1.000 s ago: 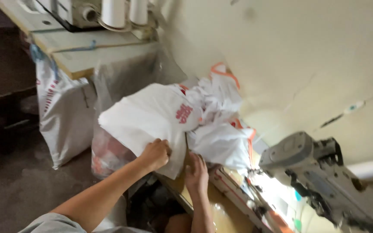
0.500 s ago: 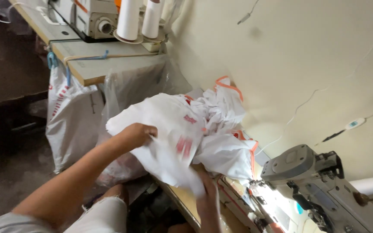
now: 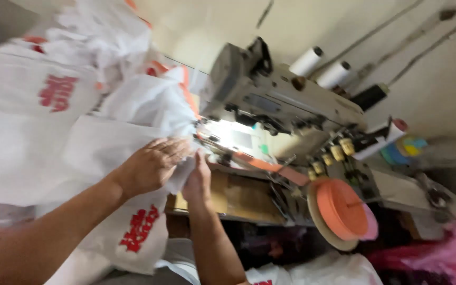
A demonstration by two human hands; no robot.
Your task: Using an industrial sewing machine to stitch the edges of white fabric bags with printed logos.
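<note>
- Head view: the left hand [image 3: 151, 166] lies on a heap of white fabric bags [image 3: 54, 142] with red printing, its fingers [image 3: 178, 149] curled down and gripping a fold of the white cloth.
- The right hand [image 3: 197, 182] sits just beside it, touching the same cloth from below; its fingers are hidden behind the fabric, so I cannot tell whether they are open or closed.
- The bags cover the left end of the table [image 3: 238, 198] and spill over its front edge; the picture is blurred there, so single pieces cannot be told apart.
- A grey industrial sewing machine [image 3: 281, 103] stands on the table just right of the hands, a lit patch under its head.
- Two white thread cones [image 3: 320, 66] and a dark one stand at the table's back edge behind the machine.
- A roll of orange tape [image 3: 341, 208] on a round disc hangs at the table's front edge, right of the hands.
- Pink material [image 3: 439, 253] lies below the table's right end.
</note>
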